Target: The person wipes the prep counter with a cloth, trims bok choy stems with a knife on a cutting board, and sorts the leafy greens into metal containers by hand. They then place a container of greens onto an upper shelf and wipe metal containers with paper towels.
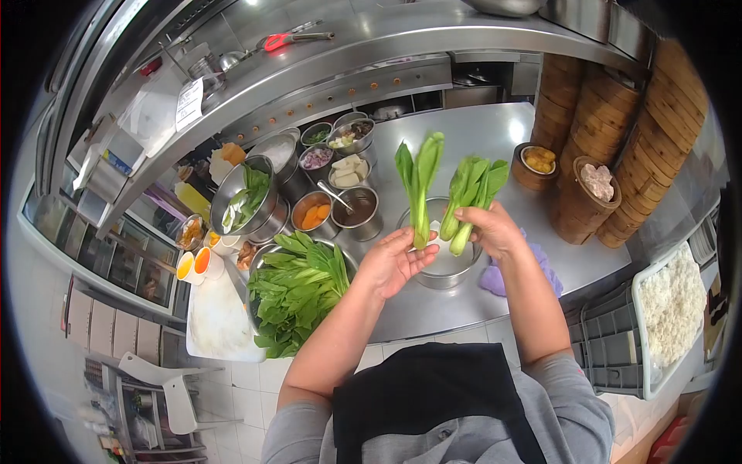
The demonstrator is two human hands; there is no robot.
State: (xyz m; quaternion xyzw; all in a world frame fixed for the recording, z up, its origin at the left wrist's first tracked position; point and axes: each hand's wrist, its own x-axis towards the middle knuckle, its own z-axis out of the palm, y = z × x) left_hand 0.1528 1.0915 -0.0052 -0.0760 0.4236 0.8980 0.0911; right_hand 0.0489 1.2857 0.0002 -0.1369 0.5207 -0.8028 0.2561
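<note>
My left hand (394, 263), palm turned up, holds a head of bok choy (420, 182) upright by its pale base between thumb and fingers. A second bunch of bok choy (470, 189) is gripped low on its stalks in my right hand (495, 228). Both are raised over a round metal pot (442, 281), whose inside is partly hidden by my hands. To the left, a large metal bowl (354, 267) is heaped with leafy bok choy (297, 286). A purple cloth (495, 280) lies beside the pot, under my right forearm.
Metal containers stand at left, including a pot with brown liquid and a ladle (355, 209) and orange pieces (311, 213). A white cutting board (224, 317) lies at the near left. Bamboo steamers (591, 116) are stacked at right, near a grey crate (618, 340). A metal shelf (433, 40) crosses above.
</note>
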